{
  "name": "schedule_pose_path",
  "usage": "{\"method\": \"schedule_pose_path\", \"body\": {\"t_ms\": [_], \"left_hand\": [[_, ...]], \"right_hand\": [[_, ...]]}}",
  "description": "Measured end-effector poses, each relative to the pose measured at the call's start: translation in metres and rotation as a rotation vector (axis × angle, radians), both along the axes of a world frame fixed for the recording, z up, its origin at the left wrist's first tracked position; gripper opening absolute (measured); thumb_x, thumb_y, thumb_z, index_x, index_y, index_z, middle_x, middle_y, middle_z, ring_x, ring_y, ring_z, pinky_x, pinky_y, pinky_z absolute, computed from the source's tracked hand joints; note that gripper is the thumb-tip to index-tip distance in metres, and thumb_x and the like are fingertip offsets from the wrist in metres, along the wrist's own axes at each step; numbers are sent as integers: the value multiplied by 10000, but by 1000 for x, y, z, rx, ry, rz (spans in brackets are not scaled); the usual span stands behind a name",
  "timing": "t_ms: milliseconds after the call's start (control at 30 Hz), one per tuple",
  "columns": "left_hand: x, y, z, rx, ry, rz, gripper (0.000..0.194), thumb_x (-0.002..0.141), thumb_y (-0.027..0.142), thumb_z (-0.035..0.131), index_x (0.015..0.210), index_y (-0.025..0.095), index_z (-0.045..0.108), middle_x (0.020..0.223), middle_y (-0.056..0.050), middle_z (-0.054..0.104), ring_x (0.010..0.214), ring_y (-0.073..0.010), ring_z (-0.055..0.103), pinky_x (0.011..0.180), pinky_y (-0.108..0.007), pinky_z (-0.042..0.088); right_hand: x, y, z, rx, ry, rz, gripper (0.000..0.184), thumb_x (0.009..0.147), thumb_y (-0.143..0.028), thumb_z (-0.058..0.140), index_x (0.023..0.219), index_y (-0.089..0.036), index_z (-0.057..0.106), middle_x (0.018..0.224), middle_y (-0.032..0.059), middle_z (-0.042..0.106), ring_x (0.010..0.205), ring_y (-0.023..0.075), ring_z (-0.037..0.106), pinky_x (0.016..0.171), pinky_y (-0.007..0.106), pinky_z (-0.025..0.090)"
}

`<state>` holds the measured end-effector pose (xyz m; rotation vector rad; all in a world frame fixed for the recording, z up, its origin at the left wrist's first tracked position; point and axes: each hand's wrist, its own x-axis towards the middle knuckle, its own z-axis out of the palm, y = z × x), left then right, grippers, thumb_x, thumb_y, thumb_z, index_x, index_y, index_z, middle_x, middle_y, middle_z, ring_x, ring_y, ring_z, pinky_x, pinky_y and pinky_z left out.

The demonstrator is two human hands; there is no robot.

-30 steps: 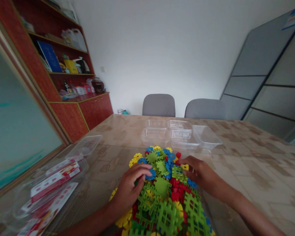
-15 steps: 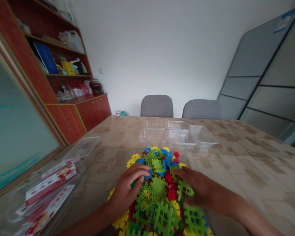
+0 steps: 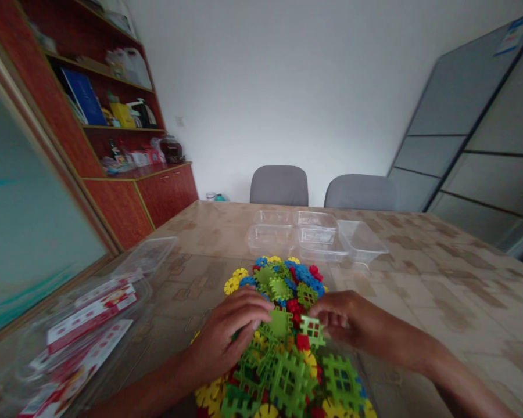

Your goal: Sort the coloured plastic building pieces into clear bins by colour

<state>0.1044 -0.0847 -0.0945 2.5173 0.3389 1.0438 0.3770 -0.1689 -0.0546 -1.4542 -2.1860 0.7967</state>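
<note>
A heap of plastic building pieces [image 3: 283, 371] lies on the table in front of me: green square lattice pieces, yellow and blue notched discs, and small red pieces. My left hand [image 3: 233, 331] is over the heap's left side, thumb and fingers apart, with nothing visible between them; some pieces beneath it are hidden. On the right side, my right hand [image 3: 342, 316] has its fingers curled, pinching a green lattice piece [image 3: 312, 330] by its right edge. That piece is tilted just above the heap, beside a red piece [image 3: 302, 342].
Several clear plastic containers [image 3: 272, 239] stand beyond the heap. At the left lie clear lids [image 3: 146, 255] and red-and-white printed cards [image 3: 91, 316]. Two grey chairs [image 3: 279, 186] stand behind the table [image 3: 422, 278]. A red wooden cabinet [image 3: 168, 194] is at the back left.
My right hand has closed on a green lattice piece and turned, bringing it slightly left. The left hand has barely moved. Several blue and green pieces at the heap's far right have shifted.
</note>
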Motion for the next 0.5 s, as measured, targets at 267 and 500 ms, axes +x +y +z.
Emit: {"method": "schedule_pose_path", "body": {"t_ms": [267, 500], "left_hand": [[-4, -17, 29, 118, 487, -246, 682, 795, 536, 678, 1375, 261, 445, 1458, -75, 433, 1331, -286, 392, 1124, -436, 305], [-1, -6, -1, 98, 418, 9, 389, 909, 355, 588, 1276, 237, 534, 1377, -68, 521, 1294, -239, 435, 1117, -407, 315]], "right_hand": [[-21, -18, -2, -47, -177, 31, 455, 653, -179, 773, 1081, -229, 626, 958, 30, 682, 836, 206, 618, 674, 266, 463], [-25, 0, -2, 203, -178, -140, 183, 887, -91, 489, 947, -198, 625, 884, 38, 671, 769, 160, 637, 690, 276, 464]]}}
